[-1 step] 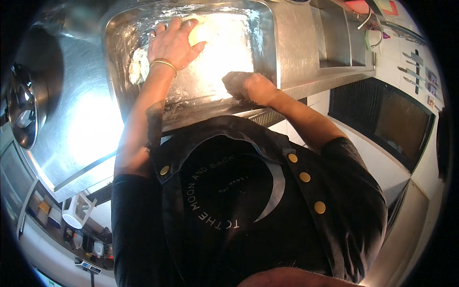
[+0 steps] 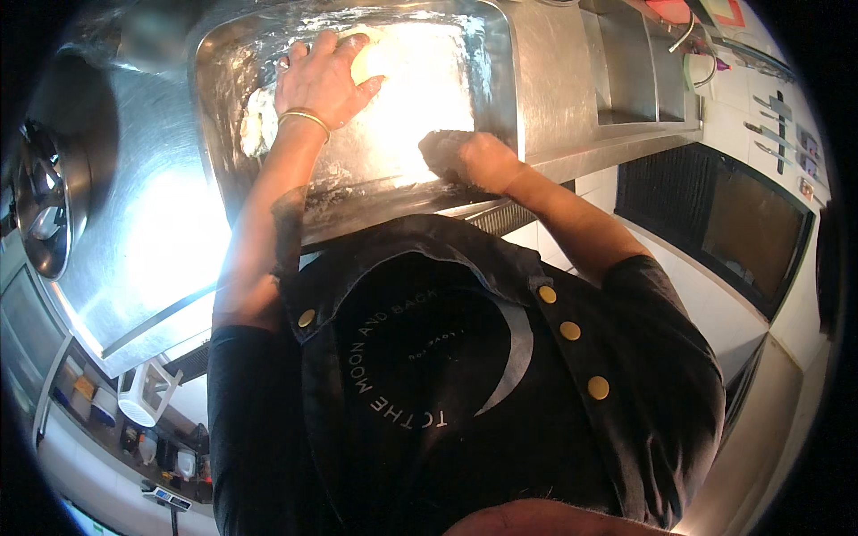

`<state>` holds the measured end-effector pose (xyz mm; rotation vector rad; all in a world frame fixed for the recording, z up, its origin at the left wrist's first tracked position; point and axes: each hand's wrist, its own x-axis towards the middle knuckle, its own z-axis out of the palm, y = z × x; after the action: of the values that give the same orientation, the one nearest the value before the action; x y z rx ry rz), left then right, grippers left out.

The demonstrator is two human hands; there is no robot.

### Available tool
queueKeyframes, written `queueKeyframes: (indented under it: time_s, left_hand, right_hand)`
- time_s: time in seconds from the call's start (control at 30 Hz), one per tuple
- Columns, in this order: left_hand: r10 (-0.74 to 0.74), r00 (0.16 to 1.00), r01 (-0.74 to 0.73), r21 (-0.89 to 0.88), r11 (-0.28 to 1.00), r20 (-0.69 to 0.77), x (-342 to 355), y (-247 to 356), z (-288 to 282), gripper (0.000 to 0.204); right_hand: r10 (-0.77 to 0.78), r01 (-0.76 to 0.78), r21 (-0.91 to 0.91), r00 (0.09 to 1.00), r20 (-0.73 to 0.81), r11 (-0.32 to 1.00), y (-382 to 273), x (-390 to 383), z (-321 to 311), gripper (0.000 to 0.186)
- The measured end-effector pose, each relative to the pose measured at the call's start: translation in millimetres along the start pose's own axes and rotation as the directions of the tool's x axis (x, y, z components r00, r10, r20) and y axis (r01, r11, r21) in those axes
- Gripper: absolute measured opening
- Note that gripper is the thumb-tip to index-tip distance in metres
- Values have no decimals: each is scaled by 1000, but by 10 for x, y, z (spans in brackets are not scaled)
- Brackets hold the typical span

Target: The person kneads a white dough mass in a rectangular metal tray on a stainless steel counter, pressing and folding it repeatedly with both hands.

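My left hand lies with fingers spread in a large shallow metal tray. Its fingertips and thumb reach around a pale yellowish, dough-like lump, mostly washed out by glare. Beside its wrist, along the tray's left wall, sits a whitish, sticky-looking mass. My right hand is closed and slightly blurred near the tray's front right corner. A dark patch just left of it could be shadow or something held; I cannot tell which. White, floury smears coat the tray's floor and walls.
The tray rests on a steel counter with a sink basin to the right. At far left is a metal bowl holding utensils. Knives hang on the right wall. A white stool stands at lower left.
My right hand has shifted very slightly to the right, along with the dark patch beside it. My left hand stays where it was.
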<state>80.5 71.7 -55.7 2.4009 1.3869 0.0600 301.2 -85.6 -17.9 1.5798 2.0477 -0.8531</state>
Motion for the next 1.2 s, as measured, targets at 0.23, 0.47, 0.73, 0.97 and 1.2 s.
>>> queueKeyframes:
  time_s: [0.23,0.47,0.73,0.97,1.2]
  left_hand:
    - [22,999,-21,32,999,-23,22,-30,63,62]
    - [26,999,-24,-102,994,23,98,-16,-117,65]
    - [64,995,-39,-268,963,83,199,-141,-172,68]
    - [56,996,-40,-206,978,74,286,-162,-41,70]
    - [92,992,-110,-265,958,-81,416,-476,205,57]
  right_hand:
    - [93,-107,-57,973,-209,993,209,127,228,25]
    - [-278,292,-13,896,-347,956,70,509,526,27]
    - [-792,772,-184,575,-208,608,-652,1017,341,41]
    - [-817,853,-129,426,-389,506,-1096,1523,465,28]
    - [-448,650,93,613,-651,754,-642,1237,300,15]
